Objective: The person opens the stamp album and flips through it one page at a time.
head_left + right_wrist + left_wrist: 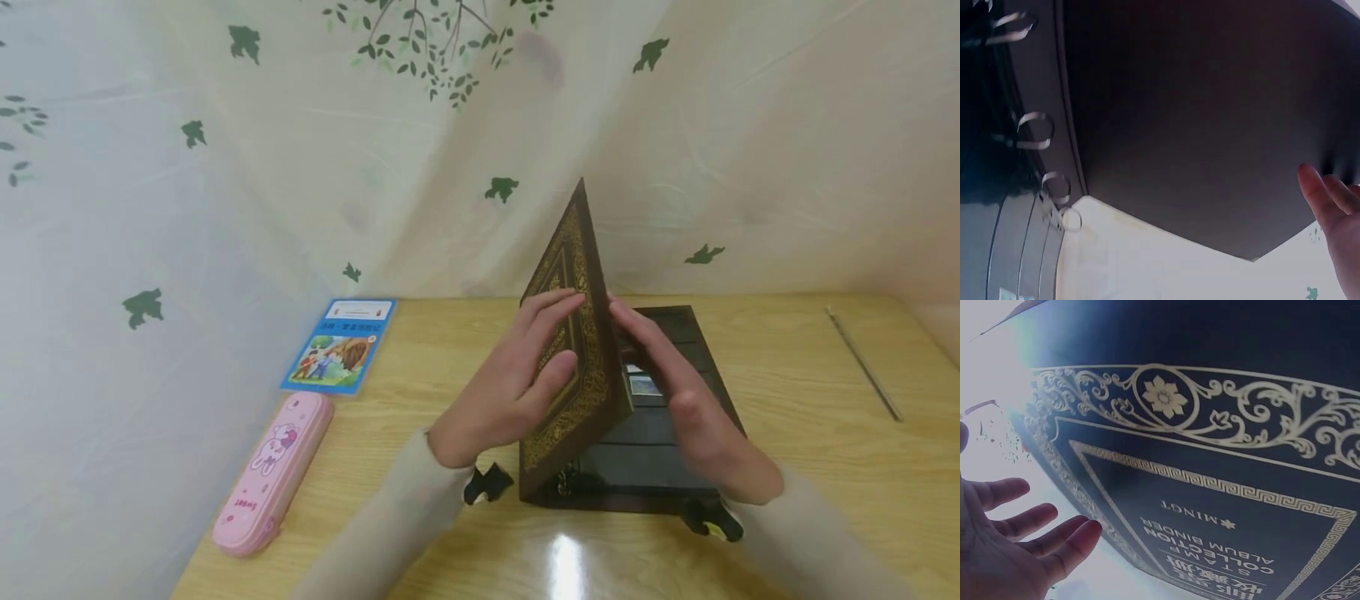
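Note:
A dark brown stamp album binder (pixel 600 367) lies on the table with its front cover raised steeply. Gold scrollwork and lettering mark the outer cover (pixel 1222 506) in the left wrist view. My left hand (pixel 510 383), fingers extended, is at the cover's outer face; the left wrist view has it palm up beside the edge. On the inner side, my right hand (pixel 708 421) touches the plain lining near the free edge with straight fingers. Beneath it lie black pocket pages (pixel 637 429) holding a small stamp (pixel 645 385). Metal rings (pixel 1036 131) run along the spine.
A blue picture booklet (pixel 337 346) and a pink pencil case (pixel 273 475) lie on the left of the wooden table. Thin metal tweezers or a similar slim rod (pixel 862 362) lies at the right. A leaf-patterned curtain (pixel 420 167) hangs behind.

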`<state>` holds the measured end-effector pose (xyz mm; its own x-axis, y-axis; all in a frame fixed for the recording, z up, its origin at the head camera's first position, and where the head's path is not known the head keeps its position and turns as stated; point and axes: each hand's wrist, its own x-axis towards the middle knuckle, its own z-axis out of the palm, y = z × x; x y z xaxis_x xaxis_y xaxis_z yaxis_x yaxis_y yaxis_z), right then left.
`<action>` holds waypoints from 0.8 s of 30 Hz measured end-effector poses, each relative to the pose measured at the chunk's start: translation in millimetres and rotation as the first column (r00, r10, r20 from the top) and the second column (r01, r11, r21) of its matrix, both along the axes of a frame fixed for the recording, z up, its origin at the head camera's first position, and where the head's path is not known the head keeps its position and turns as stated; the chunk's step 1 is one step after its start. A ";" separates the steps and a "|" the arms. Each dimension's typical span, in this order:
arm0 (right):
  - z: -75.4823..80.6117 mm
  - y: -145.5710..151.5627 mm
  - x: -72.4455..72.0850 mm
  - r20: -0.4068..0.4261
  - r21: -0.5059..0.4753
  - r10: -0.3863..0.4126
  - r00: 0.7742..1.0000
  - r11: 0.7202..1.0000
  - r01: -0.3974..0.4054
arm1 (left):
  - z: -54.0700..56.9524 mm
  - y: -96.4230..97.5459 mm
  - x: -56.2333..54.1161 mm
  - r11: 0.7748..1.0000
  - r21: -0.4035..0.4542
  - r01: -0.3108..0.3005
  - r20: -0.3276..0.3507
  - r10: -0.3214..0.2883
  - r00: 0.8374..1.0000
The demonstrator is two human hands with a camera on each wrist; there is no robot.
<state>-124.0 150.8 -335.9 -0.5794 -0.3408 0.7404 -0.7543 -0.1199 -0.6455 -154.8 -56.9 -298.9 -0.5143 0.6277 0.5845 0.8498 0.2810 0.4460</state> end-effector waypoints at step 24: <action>-14.0 -16.5 6.8 -0.032 0.310 -0.005 0.999 0.951 0.015 | 7.3 -61.8 1.8 0.991 0.054 -0.125 -0.033 0.126 0.991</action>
<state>-117.2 134.3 -350.0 -0.5628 -0.5505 0.6166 -0.7744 0.0902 -0.6262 -153.1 -118.7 -291.6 -0.5652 0.5281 0.6337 0.8249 0.3639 0.4325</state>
